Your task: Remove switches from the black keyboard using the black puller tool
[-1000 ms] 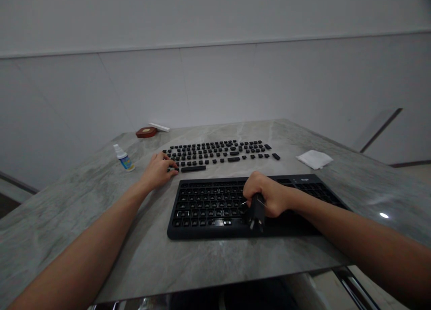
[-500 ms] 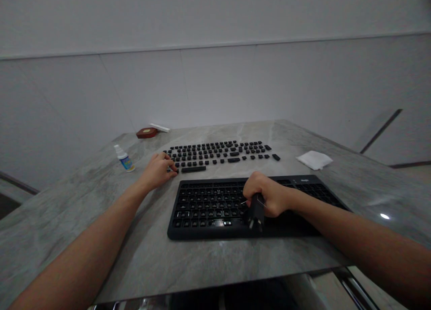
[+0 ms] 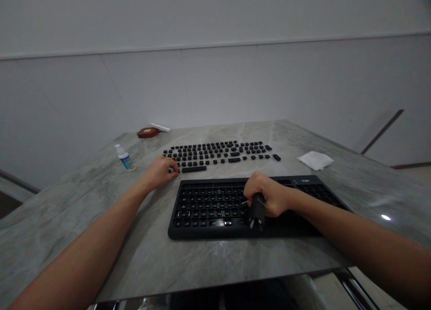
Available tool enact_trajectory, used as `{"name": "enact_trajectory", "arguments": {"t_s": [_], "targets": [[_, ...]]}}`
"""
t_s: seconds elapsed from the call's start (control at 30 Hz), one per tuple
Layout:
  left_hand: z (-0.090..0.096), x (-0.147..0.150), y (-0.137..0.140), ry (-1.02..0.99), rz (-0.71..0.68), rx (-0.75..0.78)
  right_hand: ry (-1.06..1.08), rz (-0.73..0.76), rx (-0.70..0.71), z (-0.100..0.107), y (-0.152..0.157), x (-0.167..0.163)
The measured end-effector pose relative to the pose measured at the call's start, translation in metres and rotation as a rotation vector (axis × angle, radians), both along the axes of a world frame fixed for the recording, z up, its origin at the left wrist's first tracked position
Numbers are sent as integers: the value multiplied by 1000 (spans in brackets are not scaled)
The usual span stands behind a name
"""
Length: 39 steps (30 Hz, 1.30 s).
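My left hand (image 3: 163, 172) is at the near left end of the rows of loose black keycaps (image 3: 202, 156), its fingers pinched on a small keycap (image 3: 178, 171). Just right of these fingers lies a long space bar keycap (image 3: 194, 169). My right hand (image 3: 267, 194) is a fist around a black keycap puller (image 3: 257, 211), whose thin wires stick out at the sides. It is over the black keyboard (image 3: 215, 233), which has bare key sockets on its left part. My right hand and forearm hide part of the keyboard.
A white spray bottle (image 3: 125, 159) with a blue label stands at the left. Behind it are a reddish-brown box (image 3: 147, 133) and a white strip (image 3: 160, 128). A folded white cloth (image 3: 315, 160) lies to the right. The marble table (image 3: 195, 265) meets the wall at the back.
The fingers of my left hand have closed together at the keycap at the near left. My right hand and the puller stay in place.
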<state>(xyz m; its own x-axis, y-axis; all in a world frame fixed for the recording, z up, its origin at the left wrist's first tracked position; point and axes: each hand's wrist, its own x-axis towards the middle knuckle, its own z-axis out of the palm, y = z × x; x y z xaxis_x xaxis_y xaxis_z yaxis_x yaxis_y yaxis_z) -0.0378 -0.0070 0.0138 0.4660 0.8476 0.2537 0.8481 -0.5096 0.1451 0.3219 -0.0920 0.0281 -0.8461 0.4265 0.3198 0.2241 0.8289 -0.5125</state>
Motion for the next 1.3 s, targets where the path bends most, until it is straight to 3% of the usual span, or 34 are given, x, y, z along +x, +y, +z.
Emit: {"name": "enact_trajectory", "arguments": {"t_s": [0.2,0.43,0.67,0.97,1.17,1.3], "targets": [[-2,-3,1,-24,30,9,15,7,-7,1,0,0],[-1,1,-1,-31,-29,60,36,5,-10,0,0,0],[-12,15,-2,-45,-124,79,19,3,5,0,0,-1],[-14,15,0,-53,-135,82,-11,11,13,-2,-1,-1],[-3,15,-8,-87,-126,125,-3,58,72,-4,-5,-3],[18,31,-34,-186,-292,198,68,100,65,-3,-11,-8]]}}
